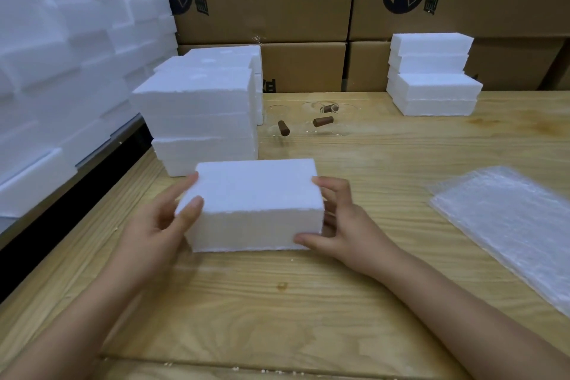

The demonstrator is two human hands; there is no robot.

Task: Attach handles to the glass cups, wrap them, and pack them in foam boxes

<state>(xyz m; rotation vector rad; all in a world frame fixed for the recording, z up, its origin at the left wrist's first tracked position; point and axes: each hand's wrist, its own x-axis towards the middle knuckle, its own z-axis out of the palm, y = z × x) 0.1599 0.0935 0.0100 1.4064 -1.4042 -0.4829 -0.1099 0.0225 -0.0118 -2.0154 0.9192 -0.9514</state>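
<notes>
Both hands hold one closed foam box [253, 203] on the wooden table [277, 302]: left hand [157, 222] grips its left end, right hand [342, 225] pinches its right end, forearms angled inward.

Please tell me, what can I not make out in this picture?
- Head view, foam box: its own walls hide whatever is inside.
- Head view, glass cups: transparent and small, so their number is unclear; only brown handles stand out.
- Head view, bubble wrap: cut off by the right edge.
- Head view, cardboard cartons: printed marks cut off by the top edge.
</notes>
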